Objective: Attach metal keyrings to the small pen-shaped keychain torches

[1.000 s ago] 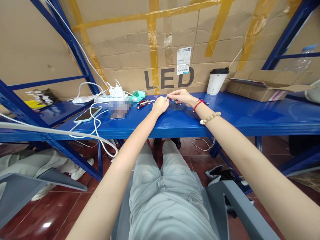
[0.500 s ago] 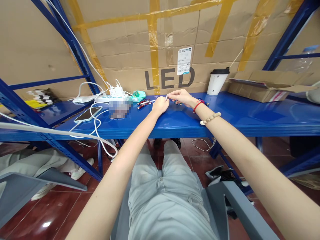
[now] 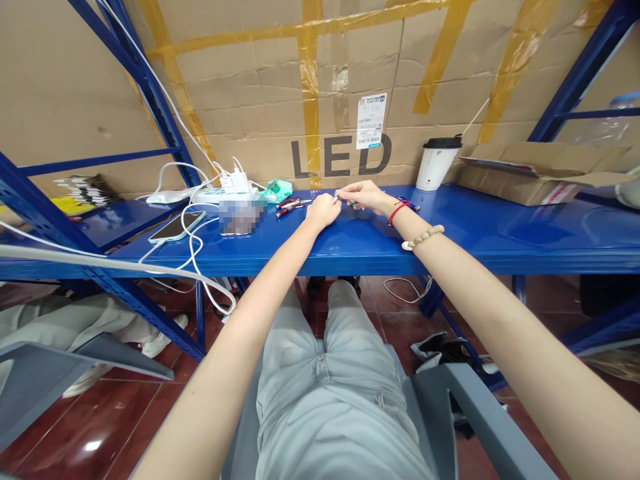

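Above the blue tabletop, my left hand is closed, its fingers curled around a small silvery piece that may be part of a pen. Thumb and fingertips of my right hand pinch the same piece from the right, so the two hands meet there. Its full shape is hidden by the fingers. Red pens with silvery parts lie just left of my left hand. More pens show partly behind my right wrist, and something dark green is half hidden under that hand.
A phone, white cables and a power strip with chargers lie left, beside a green packet. A lidded paper cup and an open cardboard box stand right. A large carton backs the table.
Both hands stay together at the same spot, with only slight finger movement around the silvery piece. The view has shifted very slightly.
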The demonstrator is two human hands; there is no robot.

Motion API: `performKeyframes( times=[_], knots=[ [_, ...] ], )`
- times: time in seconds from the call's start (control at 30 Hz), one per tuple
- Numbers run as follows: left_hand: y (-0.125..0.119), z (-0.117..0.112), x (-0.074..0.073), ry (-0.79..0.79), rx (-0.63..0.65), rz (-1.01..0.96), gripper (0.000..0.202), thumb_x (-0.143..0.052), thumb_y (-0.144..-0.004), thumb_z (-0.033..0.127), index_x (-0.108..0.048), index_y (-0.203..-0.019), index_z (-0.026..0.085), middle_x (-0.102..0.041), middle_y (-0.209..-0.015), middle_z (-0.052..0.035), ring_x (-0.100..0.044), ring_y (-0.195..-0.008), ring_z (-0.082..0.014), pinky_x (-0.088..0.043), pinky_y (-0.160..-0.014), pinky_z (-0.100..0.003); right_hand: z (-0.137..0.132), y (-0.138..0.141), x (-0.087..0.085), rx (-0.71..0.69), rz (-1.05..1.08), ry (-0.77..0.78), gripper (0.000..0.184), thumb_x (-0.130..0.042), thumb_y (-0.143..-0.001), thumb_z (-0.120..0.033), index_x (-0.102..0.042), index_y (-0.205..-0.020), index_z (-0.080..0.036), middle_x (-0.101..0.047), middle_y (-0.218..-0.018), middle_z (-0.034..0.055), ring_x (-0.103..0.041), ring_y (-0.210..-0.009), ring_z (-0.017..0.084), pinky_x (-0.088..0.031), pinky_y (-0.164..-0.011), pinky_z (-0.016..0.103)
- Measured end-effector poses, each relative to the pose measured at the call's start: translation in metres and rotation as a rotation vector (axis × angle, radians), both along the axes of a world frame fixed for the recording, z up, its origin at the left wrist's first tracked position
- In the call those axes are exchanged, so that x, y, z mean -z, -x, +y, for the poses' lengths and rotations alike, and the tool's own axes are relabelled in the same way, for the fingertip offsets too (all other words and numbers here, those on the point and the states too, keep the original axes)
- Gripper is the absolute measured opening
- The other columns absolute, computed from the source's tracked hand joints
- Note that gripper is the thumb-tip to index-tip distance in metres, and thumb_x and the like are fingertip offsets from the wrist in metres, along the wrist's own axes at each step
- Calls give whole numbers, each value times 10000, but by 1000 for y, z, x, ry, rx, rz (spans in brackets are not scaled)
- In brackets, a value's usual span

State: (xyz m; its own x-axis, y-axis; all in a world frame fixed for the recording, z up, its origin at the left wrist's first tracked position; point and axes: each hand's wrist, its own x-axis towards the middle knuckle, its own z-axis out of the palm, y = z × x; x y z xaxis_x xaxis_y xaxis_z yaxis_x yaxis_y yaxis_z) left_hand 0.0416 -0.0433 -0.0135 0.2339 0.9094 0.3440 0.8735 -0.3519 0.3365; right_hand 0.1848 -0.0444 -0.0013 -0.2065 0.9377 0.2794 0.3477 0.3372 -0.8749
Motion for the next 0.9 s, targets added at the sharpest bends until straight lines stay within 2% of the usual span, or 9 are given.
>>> performKeyframes(
  times=[0.27, 0.63, 0.9],
  knots=[
    [-1, -3, -1, -2, 41, 104, 320, -362, -845, 287, -610, -993, 149, -620, -1101, -153, -574, -1035, -271, -444, -847, -344, 7, -1, 5, 31, -103, -13, 337, -735, -646, -410, -723, -820, -122, -641, -693, 44, -486, -555, 61, -384, -450, 154],
    [-1, -1, 0, -6, 46, 126, 311, -379, -839, 282, -620, -986, 153, -638, -1058, -152, -582, -1021, -276, -444, -849, -351, 10, -1, 6, 30, -120, -10, 349, -732, -650, -409, -722, -835, -113, -666, -777, 81, -524, -579, 71, -391, -424, 144],
    [-1, -2, -1, -5, 38, 180, 313, -390, -837, 313, -633, -987, 184, -640, -1072, -132, -577, -1031, -271, -438, -853, -349, 12, -1, 7, 26, -139, -26, 320, -742, -639, -402, -724, -795, -124, -653, -705, 59, -504, -513, 59, -405, -412, 165]
  ],
)
